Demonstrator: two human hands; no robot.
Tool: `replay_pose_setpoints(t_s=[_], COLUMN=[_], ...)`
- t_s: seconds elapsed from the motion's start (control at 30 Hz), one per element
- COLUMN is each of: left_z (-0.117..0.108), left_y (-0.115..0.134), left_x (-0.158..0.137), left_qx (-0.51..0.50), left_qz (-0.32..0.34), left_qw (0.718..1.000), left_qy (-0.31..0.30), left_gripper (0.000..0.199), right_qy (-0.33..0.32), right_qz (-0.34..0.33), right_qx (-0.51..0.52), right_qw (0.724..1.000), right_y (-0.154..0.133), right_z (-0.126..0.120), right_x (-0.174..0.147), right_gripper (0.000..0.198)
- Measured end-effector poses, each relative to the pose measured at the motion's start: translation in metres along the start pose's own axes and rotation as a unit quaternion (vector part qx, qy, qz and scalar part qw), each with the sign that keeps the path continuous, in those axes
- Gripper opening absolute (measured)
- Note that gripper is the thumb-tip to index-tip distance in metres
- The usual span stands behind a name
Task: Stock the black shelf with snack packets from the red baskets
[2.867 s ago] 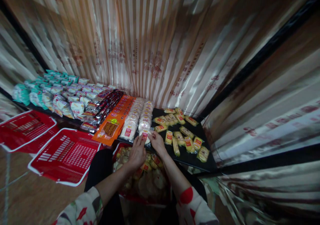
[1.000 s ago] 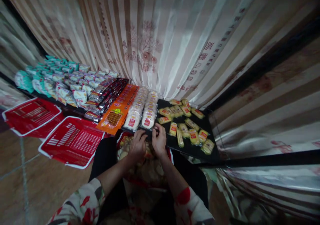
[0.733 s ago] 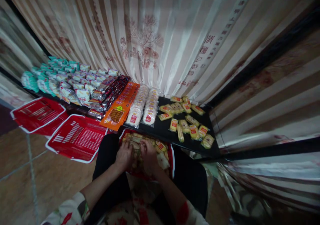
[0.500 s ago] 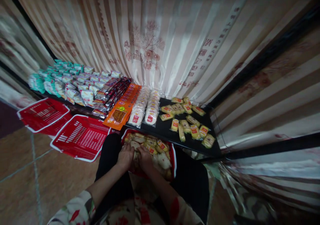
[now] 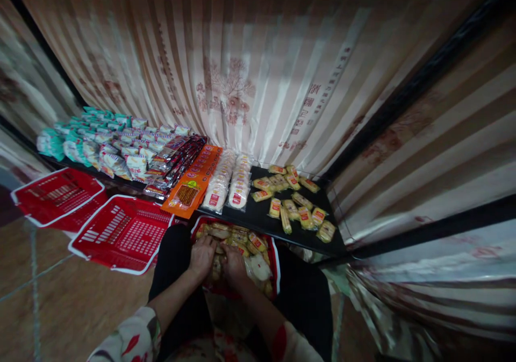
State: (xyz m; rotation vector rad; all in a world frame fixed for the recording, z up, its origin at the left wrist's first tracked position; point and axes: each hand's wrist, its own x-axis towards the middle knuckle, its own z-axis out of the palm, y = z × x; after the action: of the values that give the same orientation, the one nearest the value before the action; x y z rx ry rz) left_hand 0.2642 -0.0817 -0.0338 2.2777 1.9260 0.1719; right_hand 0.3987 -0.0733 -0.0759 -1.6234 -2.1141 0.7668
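My left hand point(image 5: 202, 256) and my right hand point(image 5: 234, 262) are close together, reaching into a red basket point(image 5: 277, 269) between my knees. Several wrapped yellow snack packets point(image 5: 256, 240) fill the basket, with a pale round cracker packet point(image 5: 260, 267) lying to the right of my right hand. The fingers of both hands are curled down among the packets, and their tips are hidden. What they grip is too dark to make out. Beyond the basket, loose yellow packets point(image 5: 305, 218) lie scattered on a black shelf point(image 5: 258, 217).
Left along the shelf are two rows of white cracker packs point(image 5: 239, 187), an orange snack bag point(image 5: 188, 187), dark red packets point(image 5: 177, 160), white packets point(image 5: 136, 164) and green packets point(image 5: 51, 143). Two red baskets point(image 5: 124, 233) stand on the floor at left. A pleated curtain point(image 5: 266, 82) hangs behind.
The view has shifted slightly, so the shelf sits lower and further left. My hands stay in the basket; the pale packet seen between them earlier is now mostly out of sight.
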Motion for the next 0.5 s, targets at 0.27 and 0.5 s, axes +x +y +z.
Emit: replay_pose_setpoints(t_s=[0.27, 0.5], left_z=[-0.024, -0.045], left_y=[0.011, 0.023], left_x=[0.001, 0.018], left_qx=[-0.11, -0.286], left_qz=[-0.039, -0.071], left_qw=[0.993, 0.955], left_qy=[0.029, 0.047], left_gripper=[0.024, 0.02], right_qy=[0.031, 0.033], right_qz=[-0.013, 0.01], right_qx=[0.115, 0.247], right_qw=[0.993, 0.969], right_y=[0.002, 0.009], right_z=[-0.031, -0.053], right_x=[-0.005, -0.005], right_gripper=[0.029, 0.027])
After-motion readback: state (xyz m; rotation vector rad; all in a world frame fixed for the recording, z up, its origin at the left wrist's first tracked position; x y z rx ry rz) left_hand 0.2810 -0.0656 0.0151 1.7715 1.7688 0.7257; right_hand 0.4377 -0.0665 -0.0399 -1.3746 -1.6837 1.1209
